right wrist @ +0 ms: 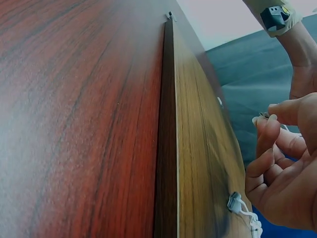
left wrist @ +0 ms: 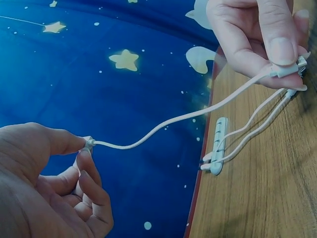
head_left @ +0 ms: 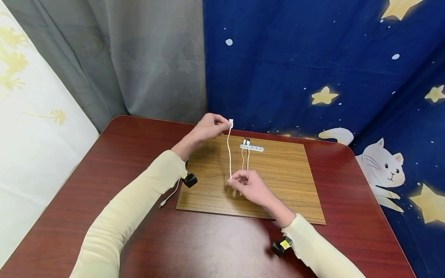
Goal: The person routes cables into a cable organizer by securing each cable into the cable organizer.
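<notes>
A short white cable (head_left: 229, 152) hangs between the two hands, slightly curved. My left hand (head_left: 208, 126) pinches its upper plug (head_left: 231, 122) between thumb and fingers, above the board's far edge. Lower and nearer, my right hand (head_left: 251, 187) pinches the other plug (left wrist: 287, 70), its metal tip partly hidden by the fingers. A pale cable holder strip (head_left: 256, 148) with several slots lies near the far side of the wood-grain board (head_left: 278, 177). Two white cords (left wrist: 257, 130) sit side by side in its left end and run toward me, passing behind the right hand in the head view.
Another white cable (head_left: 172, 194) lies left of the board, its plug (head_left: 162, 203) on the dark red table (head_left: 215, 247), partly hidden by the left sleeve. Curtains, one grey (head_left: 160, 58) and one blue (head_left: 278, 58), hang behind the table's far edge.
</notes>
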Demonstrator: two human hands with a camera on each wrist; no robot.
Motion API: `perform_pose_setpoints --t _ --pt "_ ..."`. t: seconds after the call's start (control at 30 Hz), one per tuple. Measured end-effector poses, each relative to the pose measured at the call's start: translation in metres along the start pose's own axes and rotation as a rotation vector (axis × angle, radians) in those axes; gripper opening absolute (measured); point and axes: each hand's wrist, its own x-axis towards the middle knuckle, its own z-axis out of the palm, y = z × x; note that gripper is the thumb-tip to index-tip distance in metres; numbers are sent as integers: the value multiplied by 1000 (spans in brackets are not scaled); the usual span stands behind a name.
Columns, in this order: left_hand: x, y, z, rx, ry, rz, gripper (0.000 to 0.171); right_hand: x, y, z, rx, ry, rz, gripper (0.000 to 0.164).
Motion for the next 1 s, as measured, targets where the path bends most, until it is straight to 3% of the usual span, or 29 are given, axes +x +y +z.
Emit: perform_pose_setpoints --t 0.23,0.47,1.0 --pt "3 -2 4 2 -4 -5 21 -5 -4 -4 -2 13 6 12" --pt "8 -6 9 16 -10 -2 21 -5 8 -9 2 10 22 13" --pt "25 -7 26 12 -57 -45 23 -11 14 -17 34 45 37 14"
